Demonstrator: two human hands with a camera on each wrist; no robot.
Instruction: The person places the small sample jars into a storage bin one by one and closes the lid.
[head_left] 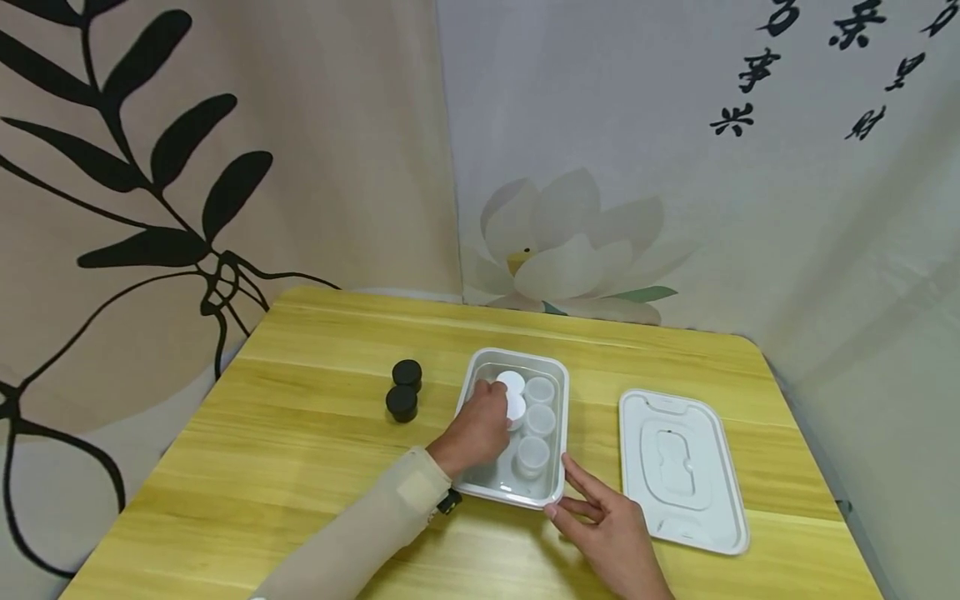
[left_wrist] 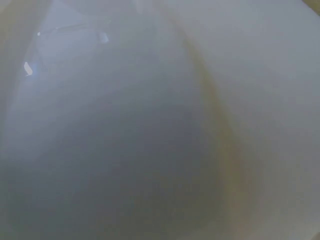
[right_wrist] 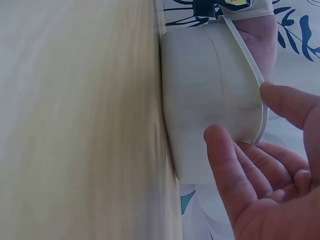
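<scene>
A: Any writing you can read?
B: Black Chinese characters on the pale cloth at upper right. I make out 事 above 兴, and 里 above 财; some higher ones are cut off.
A: How does the white tray lie?
B: Upright, mid-table, its long axis running away from the person, far end leaning slightly right. The white lid lies flat to its right, apart, far end leaning left.
A: And the fingers?
B: The left hand reaches inside, fingers curled round a white cup; a second white cup is just beyond. Three translucent cups line the right side. The right hand has thumb and index extended, touching the tray's near right corner.
A: Surface and room?
B: A yellowish wood-grained table, two black jars left of the tray. Behind, a black leafy branch and a pale lotus decorate the hangings.
</scene>
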